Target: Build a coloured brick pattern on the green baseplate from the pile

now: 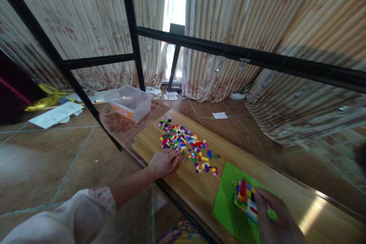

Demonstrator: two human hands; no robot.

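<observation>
A spread-out pile of small colourful toy bricks (178, 137) lies on the wooden board. My left hand (164, 163) rests at the near edge of this pile with its fingers curled together; whatever they may hold is hidden. Toward the front right, a bright green baseplate (225, 194) lies on the same board. Over it is a small block-shaped model of multicoloured bricks (243, 196). My right hand (276, 215) grips the model's right side, thumb and fingers closed on it. Whether the model touches the baseplate is hard to tell.
The long wooden board (187, 183) runs from centre to lower right. A clear plastic bin (140, 108) with an orange label stands beyond its far left end. Black metal bars (200, 42) cross in front of the patterned curtains (228, 7). Papers (219, 115) lie on the tiled floor.
</observation>
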